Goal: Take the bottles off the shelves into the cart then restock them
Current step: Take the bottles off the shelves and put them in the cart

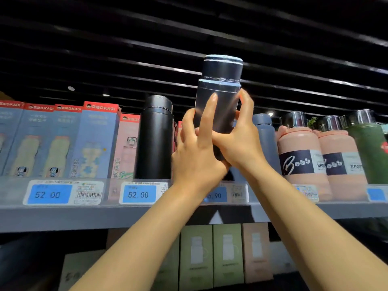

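Bottle [218, 95] — gripped upright by both hands.

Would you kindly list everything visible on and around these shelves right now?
Held flask: one, dark grey, raised above upper shelf.
Black flask: one, upper shelf, left of hands.
Grey-blue flask: one, upper shelf, right of hands.
Pink bottles: two, upper shelf, right.
Green bottle: one, far right.
Blue boxes: four, upper left.
Price tags: blue, shelf edge.
Green boxes: two, lower shelf.
Left hand: holds held flask.
Right hand: holds held flask.
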Tool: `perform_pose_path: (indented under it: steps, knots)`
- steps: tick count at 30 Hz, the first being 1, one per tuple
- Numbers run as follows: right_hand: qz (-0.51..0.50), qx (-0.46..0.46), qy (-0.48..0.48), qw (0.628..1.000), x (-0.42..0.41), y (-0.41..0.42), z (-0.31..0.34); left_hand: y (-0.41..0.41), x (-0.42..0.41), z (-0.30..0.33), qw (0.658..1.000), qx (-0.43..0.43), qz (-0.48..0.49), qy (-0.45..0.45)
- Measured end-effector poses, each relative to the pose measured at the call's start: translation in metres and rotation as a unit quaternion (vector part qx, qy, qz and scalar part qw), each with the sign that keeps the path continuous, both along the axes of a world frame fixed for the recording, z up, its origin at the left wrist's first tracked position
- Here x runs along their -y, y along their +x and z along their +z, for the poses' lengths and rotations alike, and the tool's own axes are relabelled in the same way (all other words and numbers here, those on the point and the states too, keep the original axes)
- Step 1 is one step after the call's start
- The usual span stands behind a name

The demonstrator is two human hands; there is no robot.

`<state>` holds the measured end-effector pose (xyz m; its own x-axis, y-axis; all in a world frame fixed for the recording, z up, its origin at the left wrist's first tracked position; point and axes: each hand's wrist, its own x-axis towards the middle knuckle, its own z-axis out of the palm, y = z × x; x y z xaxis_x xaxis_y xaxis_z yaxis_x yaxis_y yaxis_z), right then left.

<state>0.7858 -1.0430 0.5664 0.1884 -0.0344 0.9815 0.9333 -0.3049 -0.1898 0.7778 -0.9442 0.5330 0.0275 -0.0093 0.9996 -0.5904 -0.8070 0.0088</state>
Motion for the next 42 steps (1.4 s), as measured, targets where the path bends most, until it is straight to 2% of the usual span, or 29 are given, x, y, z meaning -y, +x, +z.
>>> perform_pose_path:
  steps: [4,7,9,14,17,21,27,32,38,42]
  knots:
    - [0.021,-0.024,0.006,0.999,-0.011,0.011,-0.001,-0.002,-0.021,0.001,0.998,-0.054,-0.009,0.036]
    - [0.024,-0.064,0.006,0.998,-0.019,0.023,-0.002,-0.009,-0.051,0.007,0.997,-0.026,0.054,0.050]
    - [0.005,-0.092,-0.015,0.996,-0.024,0.029,-0.003,-0.013,-0.075,0.012,0.995,-0.023,0.100,0.014]
    - [-0.029,-0.145,-0.039,0.988,-0.033,0.039,-0.006,-0.007,-0.108,0.018,0.986,-0.141,0.020,-0.086]
    - [-0.047,-0.181,-0.040,0.982,-0.033,0.042,-0.005,0.000,-0.108,0.021,0.972,-0.218,0.042,-0.076]
    - [-0.054,-0.231,-0.068,0.969,-0.033,0.047,-0.002,0.010,-0.110,0.027,0.958,-0.274,0.031,-0.082]
    - [-0.093,-0.239,-0.122,0.959,-0.037,0.045,-0.003,0.010,-0.113,0.026,0.951,-0.295,0.047,-0.085]
    - [-0.118,-0.247,-0.128,0.953,-0.039,0.040,-0.005,0.004,-0.114,0.022,0.945,-0.310,0.079,-0.070]
    - [-0.294,-0.164,-0.141,0.931,-0.049,0.038,-0.015,0.003,-0.110,0.022,0.936,-0.322,0.127,-0.056]
    - [-0.237,-0.203,-0.139,0.940,-0.047,0.041,-0.012,0.004,-0.109,0.021,0.929,-0.329,0.159,-0.053]
